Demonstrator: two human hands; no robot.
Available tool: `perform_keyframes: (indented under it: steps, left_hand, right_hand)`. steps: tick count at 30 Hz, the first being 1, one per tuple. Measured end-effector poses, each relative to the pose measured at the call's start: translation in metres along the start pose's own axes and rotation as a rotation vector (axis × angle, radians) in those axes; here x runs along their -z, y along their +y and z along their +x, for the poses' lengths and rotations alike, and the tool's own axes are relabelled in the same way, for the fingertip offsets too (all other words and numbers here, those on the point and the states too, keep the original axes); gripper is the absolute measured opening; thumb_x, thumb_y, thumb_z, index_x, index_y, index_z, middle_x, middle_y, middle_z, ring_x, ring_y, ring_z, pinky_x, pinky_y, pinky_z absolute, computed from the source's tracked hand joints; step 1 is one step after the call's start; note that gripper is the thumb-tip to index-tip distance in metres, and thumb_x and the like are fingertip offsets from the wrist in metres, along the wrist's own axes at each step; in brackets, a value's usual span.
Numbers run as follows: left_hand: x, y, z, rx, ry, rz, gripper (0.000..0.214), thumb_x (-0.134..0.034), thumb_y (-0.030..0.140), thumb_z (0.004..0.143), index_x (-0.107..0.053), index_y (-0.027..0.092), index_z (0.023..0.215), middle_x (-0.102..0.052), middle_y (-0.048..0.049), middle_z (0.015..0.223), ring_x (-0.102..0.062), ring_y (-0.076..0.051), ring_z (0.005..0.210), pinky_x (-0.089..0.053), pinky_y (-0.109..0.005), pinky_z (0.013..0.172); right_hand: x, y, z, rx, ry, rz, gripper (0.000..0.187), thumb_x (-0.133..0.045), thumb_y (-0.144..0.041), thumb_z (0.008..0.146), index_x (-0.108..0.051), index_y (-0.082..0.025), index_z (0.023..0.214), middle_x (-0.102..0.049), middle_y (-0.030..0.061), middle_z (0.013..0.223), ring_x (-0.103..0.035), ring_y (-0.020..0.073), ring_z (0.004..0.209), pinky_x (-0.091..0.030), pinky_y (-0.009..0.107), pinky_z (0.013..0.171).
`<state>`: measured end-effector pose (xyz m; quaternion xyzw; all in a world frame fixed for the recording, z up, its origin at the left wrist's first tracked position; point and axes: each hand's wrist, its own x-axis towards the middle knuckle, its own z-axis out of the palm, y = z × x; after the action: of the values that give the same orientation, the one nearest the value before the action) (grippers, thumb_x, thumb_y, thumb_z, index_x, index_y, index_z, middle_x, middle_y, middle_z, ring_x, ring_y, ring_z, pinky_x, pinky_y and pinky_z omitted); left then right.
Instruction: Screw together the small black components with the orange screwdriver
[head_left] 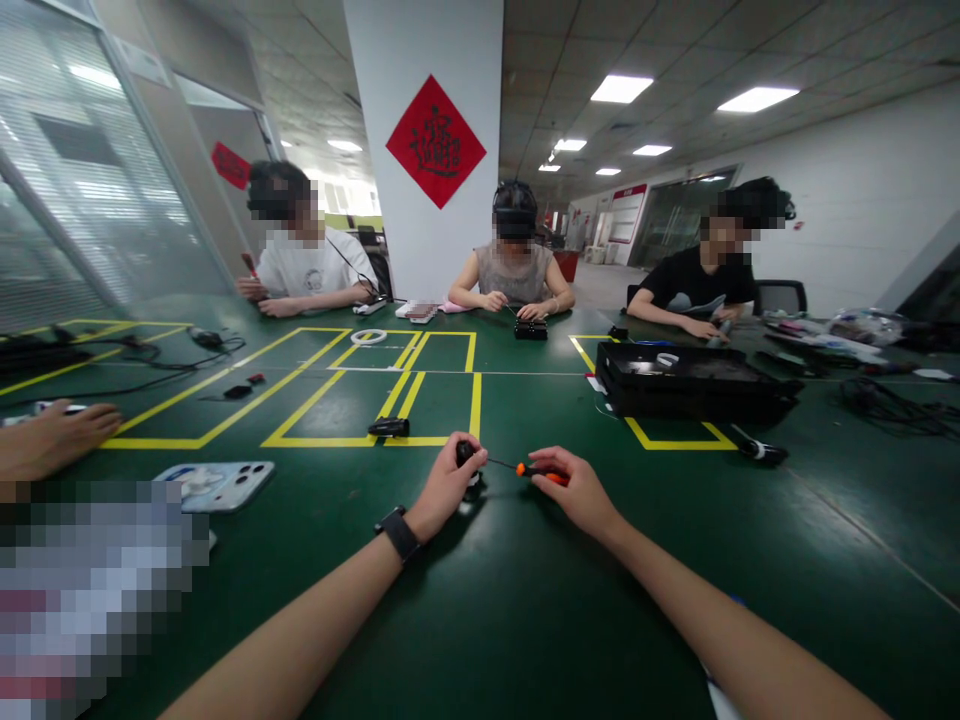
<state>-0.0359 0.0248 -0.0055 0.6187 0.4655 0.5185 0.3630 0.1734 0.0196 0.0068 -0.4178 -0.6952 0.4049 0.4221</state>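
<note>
In the head view, my left hand (pixel 448 487) is closed round a small black rounded object (pixel 466 455), whose exact kind I cannot make out. Its lower part sits close to the green table, by a small light-coloured bit. My right hand (pixel 574 488) grips a screwdriver (pixel 551 476) by its orange and black handle. The thin shaft points left, its tip at or very near the black object; whether they touch is hard to see. A dark watch is on my left wrist.
A black tray (pixel 697 385) stands right of centre on the green table (pixel 525 620). Beyond my left hand lies a black part (pixel 389 427) on yellow tape. At left are a phone (pixel 217 484) and another person's hand (pixel 64 428). Several people sit across the table.
</note>
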Motion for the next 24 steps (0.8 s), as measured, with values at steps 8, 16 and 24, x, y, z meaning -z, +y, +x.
perform_keyframes:
  steps: [8,16,24]
  left_hand:
    - [-0.0011,-0.0001,-0.0016,-0.113,-0.089,0.132,0.011,-0.049,0.026,0.081,-0.048,0.019,0.089,-0.053,-0.0005,0.088,-0.05,-0.013,0.082,-0.039,-0.026,0.078]
    - [0.0017,-0.0001,0.0001,-0.112,-0.142,0.067,0.009,-0.051,0.022,0.08,-0.048,0.019,0.088,-0.057,-0.0037,0.1,-0.053,-0.015,0.093,-0.039,-0.031,0.087]
    - [0.003,0.0046,0.0002,-0.095,-0.147,0.105,0.017,-0.056,0.022,0.076,-0.055,0.018,0.092,-0.06,-0.0027,0.092,-0.056,-0.016,0.087,-0.041,-0.032,0.084]
  right_hand:
    - [0.0043,0.0021,0.0024,0.091,-0.025,-0.369,0.027,-0.04,-0.025,0.086,-0.066,-0.019,0.091,-0.059,0.0071,0.103,-0.052,0.018,0.099,-0.038,0.035,0.09]
    - [0.0058,0.0019,0.0007,0.084,-0.076,-0.284,0.02,-0.052,-0.023,0.08,-0.059,-0.019,0.098,-0.061,0.0032,0.094,-0.056,0.0156,0.089,-0.042,0.032,0.083]
    - [0.0071,0.0025,0.0027,0.098,-0.067,-0.415,0.03,-0.035,-0.026,0.089,-0.063,-0.018,0.092,-0.058,0.0072,0.103,-0.05,0.0183,0.1,-0.036,0.036,0.092]
